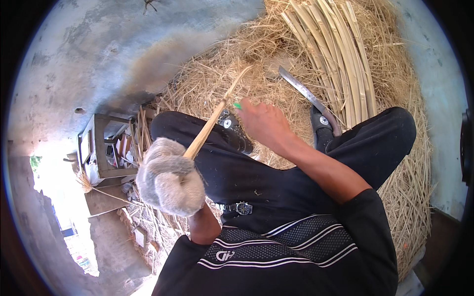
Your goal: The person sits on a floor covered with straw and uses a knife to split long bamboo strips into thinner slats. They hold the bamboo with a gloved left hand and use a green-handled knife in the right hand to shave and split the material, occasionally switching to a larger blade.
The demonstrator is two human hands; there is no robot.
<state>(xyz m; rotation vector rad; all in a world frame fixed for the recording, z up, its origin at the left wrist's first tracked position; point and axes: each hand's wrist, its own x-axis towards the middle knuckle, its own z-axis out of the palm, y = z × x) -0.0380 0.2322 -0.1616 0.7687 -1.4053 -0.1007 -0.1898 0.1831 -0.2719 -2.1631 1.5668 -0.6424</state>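
Note:
A thick grey knitted glove [170, 185] covers my left hand [173, 182]. It is closed around the lower end of a pale split-bamboo stick [212, 126], which slants up and away to the right and thins at its tip. My right hand [264, 121] is bare and closed, just right of the stick's upper part. A small bright green piece [237, 105] pokes out at its fingers; the rest of that item is hidden. A curved-blade knife [306, 91] lies by my right foot, its dark handle [335, 126] toward me.
Long bamboo strips [340, 59] lie in a bundle beyond my right knee. Straw-like shavings [212, 81] cover the floor around my dark shoes [232, 128]. On the left stands a wooden frame [111, 145] with scraps inside, near a bright opening [59, 212]. A plaster wall [98, 59] rises behind.

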